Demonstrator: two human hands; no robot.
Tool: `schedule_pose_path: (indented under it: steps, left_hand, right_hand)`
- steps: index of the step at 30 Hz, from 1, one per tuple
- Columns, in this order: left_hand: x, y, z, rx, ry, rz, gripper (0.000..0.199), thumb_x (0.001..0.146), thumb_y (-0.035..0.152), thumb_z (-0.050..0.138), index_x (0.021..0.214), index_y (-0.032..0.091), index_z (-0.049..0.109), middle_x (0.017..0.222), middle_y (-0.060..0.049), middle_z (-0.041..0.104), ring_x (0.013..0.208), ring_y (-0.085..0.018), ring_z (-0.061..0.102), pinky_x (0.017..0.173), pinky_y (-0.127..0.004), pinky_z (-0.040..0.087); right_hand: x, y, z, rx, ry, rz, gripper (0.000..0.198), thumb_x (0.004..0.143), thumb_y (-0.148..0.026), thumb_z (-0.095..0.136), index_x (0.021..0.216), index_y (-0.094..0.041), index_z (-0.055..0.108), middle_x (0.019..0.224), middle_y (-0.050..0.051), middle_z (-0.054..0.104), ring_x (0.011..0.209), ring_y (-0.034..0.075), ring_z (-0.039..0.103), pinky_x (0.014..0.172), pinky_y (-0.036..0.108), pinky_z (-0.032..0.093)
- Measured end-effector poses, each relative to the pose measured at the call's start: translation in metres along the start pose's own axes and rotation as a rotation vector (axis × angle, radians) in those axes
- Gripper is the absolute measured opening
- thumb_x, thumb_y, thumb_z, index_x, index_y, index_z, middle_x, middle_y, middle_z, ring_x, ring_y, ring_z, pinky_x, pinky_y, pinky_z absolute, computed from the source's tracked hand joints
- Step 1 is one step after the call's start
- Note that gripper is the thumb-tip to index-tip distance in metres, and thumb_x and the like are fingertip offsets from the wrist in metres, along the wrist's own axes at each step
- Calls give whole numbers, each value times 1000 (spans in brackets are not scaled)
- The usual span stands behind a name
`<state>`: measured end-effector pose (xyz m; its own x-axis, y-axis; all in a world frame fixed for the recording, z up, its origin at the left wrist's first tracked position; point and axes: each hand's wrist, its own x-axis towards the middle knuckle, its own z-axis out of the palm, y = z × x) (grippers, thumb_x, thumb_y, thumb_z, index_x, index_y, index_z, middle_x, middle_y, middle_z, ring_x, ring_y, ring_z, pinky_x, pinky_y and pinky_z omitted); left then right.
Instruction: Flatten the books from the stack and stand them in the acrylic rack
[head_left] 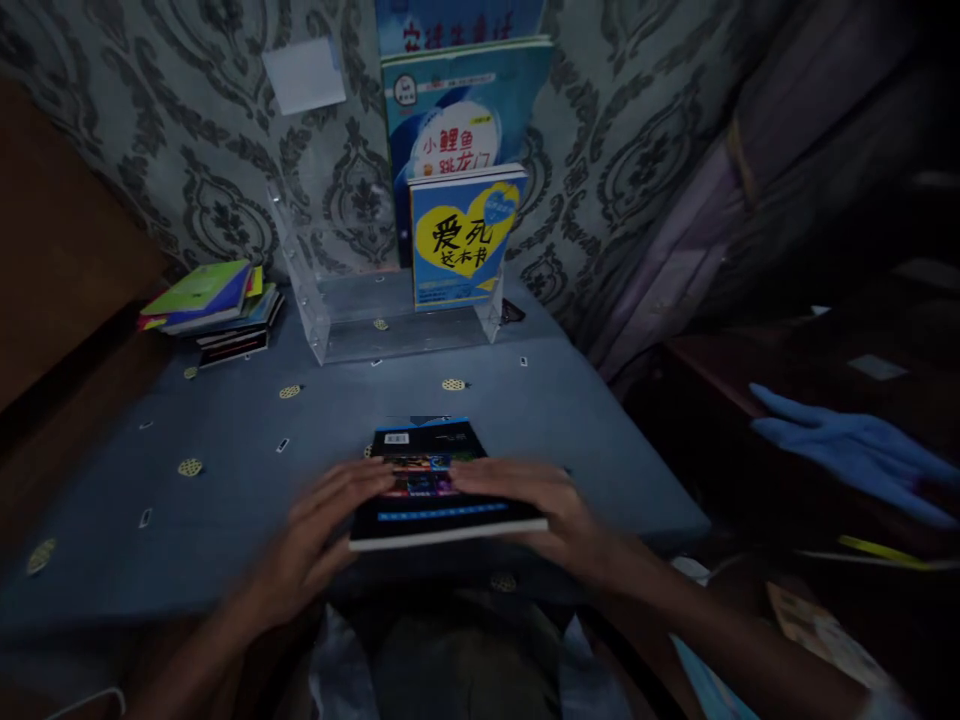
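A black book [427, 515] with small coloured pictures and a white barcode label at its far end lies between my hands, just above the table's near edge. My left hand [326, 515] grips its left side, fingers over the cover. On its right side is my right hand [540, 500], fingers on top and thumb side below, slightly blurred. Farther back stands a clear acrylic book rack [319, 330]. Toward its right end a blue book with a yellow heart [454, 280] leans before a taller teal book [450, 90] and another blue book [465, 18].
A pile of books [202, 300] sits at the table's back left. The table [225, 520] has a blue-grey cloth with pineapple prints. A blue glove [847, 440] lies on a dark surface at right, beyond a curtain [675, 250]. White paper [304, 75] is on the wall.
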<state>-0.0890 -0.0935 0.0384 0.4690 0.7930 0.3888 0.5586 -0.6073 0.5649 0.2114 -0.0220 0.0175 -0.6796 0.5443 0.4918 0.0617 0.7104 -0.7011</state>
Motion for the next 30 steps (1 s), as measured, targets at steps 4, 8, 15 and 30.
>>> schedule_pose_path:
  steps: [4,8,15,30]
  left_hand:
    - [28,-16,6,-123,213,-197,34,101,40,45,121,21,65,118,-9,71,109,-25,67,95,-37,52]
    - [48,-52,29,-136,262,-354,33,97,48,49,99,18,62,92,-4,70,86,-20,66,78,-30,52]
    - [55,-85,45,-65,251,-407,29,94,46,47,105,20,53,87,-2,64,82,-19,60,78,-32,49]
    - [60,-84,41,-51,64,-612,67,94,46,50,148,11,29,69,1,65,64,-21,65,63,-30,48]
  right_hand:
    - [31,8,3,147,106,195,34,97,-40,59,125,-25,67,120,5,73,110,20,69,95,34,56]
    - [45,44,10,110,165,234,31,98,-39,54,121,-22,67,117,4,72,111,21,66,102,39,51]
    - [45,83,16,-28,132,261,24,99,-39,47,100,-22,64,97,5,70,98,25,66,92,41,53]
    - [47,72,18,-131,115,617,57,84,-34,63,137,-16,50,61,-6,60,57,16,59,56,25,40]
